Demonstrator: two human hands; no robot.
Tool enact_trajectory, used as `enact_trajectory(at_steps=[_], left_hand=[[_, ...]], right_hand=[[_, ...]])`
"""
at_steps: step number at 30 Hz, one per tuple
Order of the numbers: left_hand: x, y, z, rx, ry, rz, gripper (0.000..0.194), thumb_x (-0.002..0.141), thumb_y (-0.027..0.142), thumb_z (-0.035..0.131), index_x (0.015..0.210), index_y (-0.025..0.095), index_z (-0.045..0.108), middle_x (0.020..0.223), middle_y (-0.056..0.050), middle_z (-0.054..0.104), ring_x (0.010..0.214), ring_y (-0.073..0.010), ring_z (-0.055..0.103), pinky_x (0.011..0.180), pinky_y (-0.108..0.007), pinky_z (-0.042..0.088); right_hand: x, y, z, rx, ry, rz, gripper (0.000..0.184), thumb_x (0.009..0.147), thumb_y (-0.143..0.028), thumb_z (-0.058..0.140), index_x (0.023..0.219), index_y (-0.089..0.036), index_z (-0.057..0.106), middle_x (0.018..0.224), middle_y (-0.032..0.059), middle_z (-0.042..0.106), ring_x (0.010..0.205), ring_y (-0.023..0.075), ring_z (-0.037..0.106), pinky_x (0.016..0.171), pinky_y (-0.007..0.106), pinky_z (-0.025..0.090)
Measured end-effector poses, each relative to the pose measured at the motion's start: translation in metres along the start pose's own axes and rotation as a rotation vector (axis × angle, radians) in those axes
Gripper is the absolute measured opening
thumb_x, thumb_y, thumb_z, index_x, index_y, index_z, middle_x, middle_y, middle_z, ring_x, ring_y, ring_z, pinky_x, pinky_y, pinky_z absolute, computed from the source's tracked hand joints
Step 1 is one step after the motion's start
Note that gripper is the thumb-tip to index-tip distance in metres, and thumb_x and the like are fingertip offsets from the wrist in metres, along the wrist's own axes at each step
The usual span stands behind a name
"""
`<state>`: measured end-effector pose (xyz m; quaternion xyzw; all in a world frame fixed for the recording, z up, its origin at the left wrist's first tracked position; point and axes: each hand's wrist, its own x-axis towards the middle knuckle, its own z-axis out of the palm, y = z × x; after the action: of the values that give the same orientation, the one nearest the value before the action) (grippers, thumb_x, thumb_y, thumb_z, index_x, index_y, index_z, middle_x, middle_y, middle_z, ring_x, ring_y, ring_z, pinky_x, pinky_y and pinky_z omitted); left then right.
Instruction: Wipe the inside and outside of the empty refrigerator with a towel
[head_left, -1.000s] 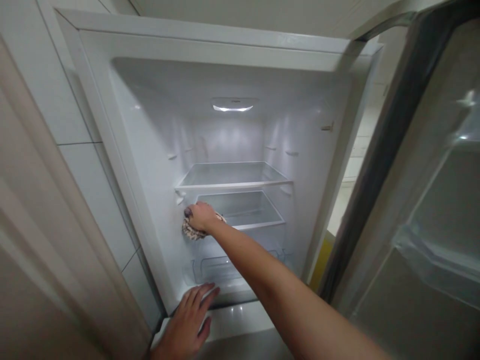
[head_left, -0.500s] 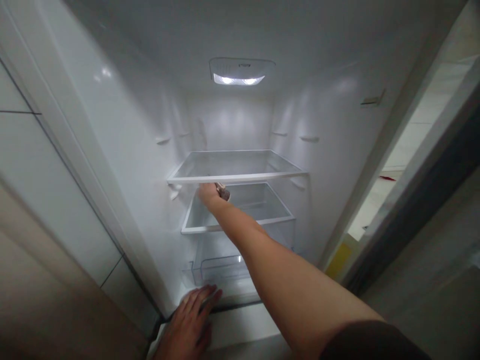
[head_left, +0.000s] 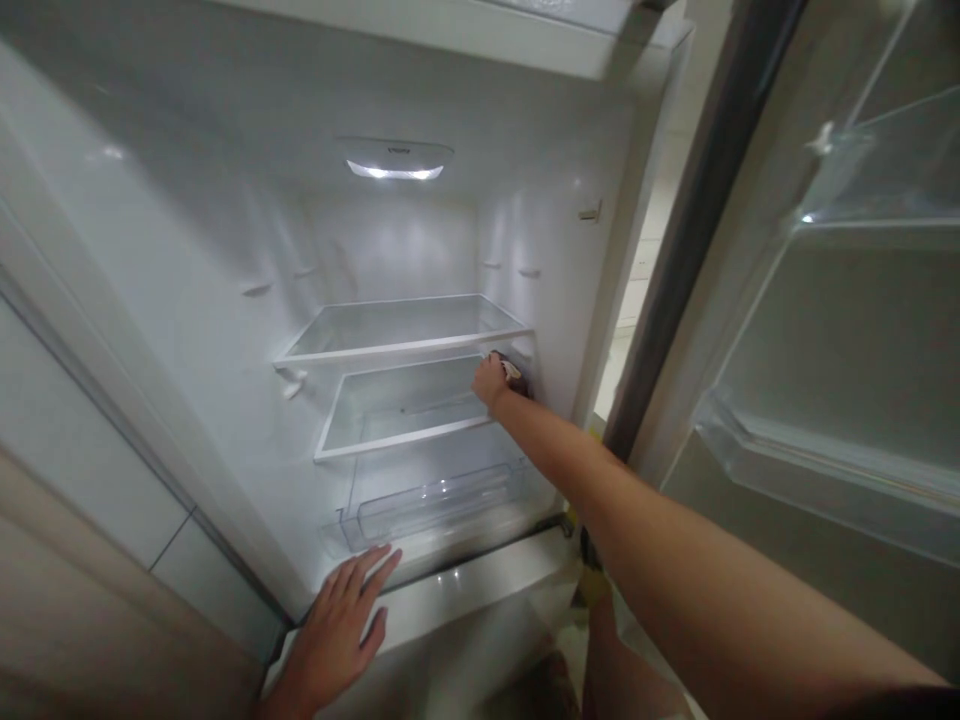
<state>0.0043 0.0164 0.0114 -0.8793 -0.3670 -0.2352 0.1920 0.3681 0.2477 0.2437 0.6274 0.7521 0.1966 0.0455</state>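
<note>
My right hand (head_left: pixel 490 382) is closed on a bunched brown-and-cream cloth (head_left: pixel 515 376), partly hidden by the hand. It reaches into an open fridge, at the right end of the lower glass shelf (head_left: pixel 401 440) and beneath the upper glass shelf (head_left: pixel 405 348). Whether the cloth touches the shelf or the side wall, I cannot tell. Low at the front left, my left hand (head_left: pixel 341 620) is open, its fingers spread, at the fridge's bottom front edge (head_left: pixel 465 590) beside the clear drawer (head_left: pixel 435 508).
A lit lamp (head_left: pixel 395 165) is set in the fridge ceiling. On the right the fridge door (head_left: pixel 847 330) stands open, with clear door bins (head_left: pixel 825 470). Tiled wall (head_left: pixel 112 430) runs close along the left side.
My right hand has moved with the cloth from the left part of the lower shelf to its right end. My left hand's fingers have spread. The view has turned to the right.
</note>
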Motion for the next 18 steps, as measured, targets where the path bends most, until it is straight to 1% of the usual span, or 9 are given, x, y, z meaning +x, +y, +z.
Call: enact_trajectory(at_steps=[3,6,8,11,14,16,18], left_hand=[[-0.001,-0.002,0.003,0.003,0.024,0.008,0.072,0.102,0.024,0.058,0.172,0.03,0.045,0.157,-0.004,0.069,0.138,-0.0245,0.064,0.119,-0.04,0.047],[-0.003,-0.006,0.008,0.001,0.031,0.02,0.072,0.102,0.026,0.059,0.172,0.031,0.045,0.157,-0.004,0.07,0.137,-0.0241,0.065,0.117,-0.039,0.048],[-0.006,-0.008,0.012,-0.001,0.031,0.023,0.073,0.101,0.028,0.06,0.173,0.033,0.044,0.156,-0.003,0.07,0.137,-0.0242,0.066,0.116,-0.039,0.05],[-0.008,-0.011,0.016,-0.007,0.039,0.019,0.075,0.101,0.029,0.059,0.174,0.034,0.043,0.155,-0.002,0.072,0.135,-0.0242,0.068,0.113,-0.038,0.053],[-0.005,-0.013,0.014,-0.006,0.064,0.041,0.075,0.099,0.027,0.059,0.173,0.034,0.045,0.153,-0.001,0.073,0.133,-0.0228,0.07,0.11,-0.035,0.056],[-0.001,-0.014,0.011,-0.003,0.08,0.066,0.076,0.098,0.025,0.058,0.172,0.033,0.046,0.151,0.0,0.075,0.131,-0.0215,0.071,0.107,-0.033,0.058],[0.003,-0.015,0.009,-0.005,0.083,0.087,0.078,0.097,0.023,0.058,0.173,0.033,0.044,0.149,0.001,0.076,0.129,-0.0209,0.072,0.103,-0.032,0.061]], right_hand=[[-0.005,0.001,0.003,0.006,-0.002,-0.012,0.032,0.107,-0.014,0.053,0.119,-0.013,0.082,0.132,0.0218,0.076,0.13,0.031,0.064,0.117,0.052,0.04],[-0.007,0.011,0.005,0.011,0.01,-0.059,0.031,0.106,-0.014,0.055,0.117,-0.015,0.083,0.134,0.0203,0.075,0.131,0.0313,0.062,0.119,0.052,0.038],[-0.003,0.016,0.006,0.014,0.017,-0.079,0.032,0.105,-0.015,0.055,0.118,-0.015,0.084,0.134,0.0209,0.074,0.133,0.0324,0.061,0.121,0.053,0.036],[0.012,0.019,0.006,0.022,0.023,-0.102,0.034,0.103,-0.012,0.055,0.12,-0.014,0.084,0.137,0.0233,0.073,0.136,0.0339,0.059,0.122,0.055,0.035],[0.034,0.02,0.008,0.05,0.021,-0.111,0.034,0.1,-0.007,0.056,0.118,-0.01,0.084,0.139,0.0262,0.071,0.139,0.0351,0.06,0.12,0.055,0.041],[0.051,0.021,0.012,0.082,0.019,-0.098,0.031,0.102,-0.007,0.057,0.117,-0.008,0.083,0.135,0.0277,0.072,0.137,0.0358,0.063,0.116,0.053,0.047],[0.067,0.021,0.017,0.124,0.023,-0.066,0.023,0.106,-0.014,0.063,0.119,-0.008,0.081,0.129,0.0241,0.075,0.131,0.0343,0.067,0.113,0.053,0.052]])
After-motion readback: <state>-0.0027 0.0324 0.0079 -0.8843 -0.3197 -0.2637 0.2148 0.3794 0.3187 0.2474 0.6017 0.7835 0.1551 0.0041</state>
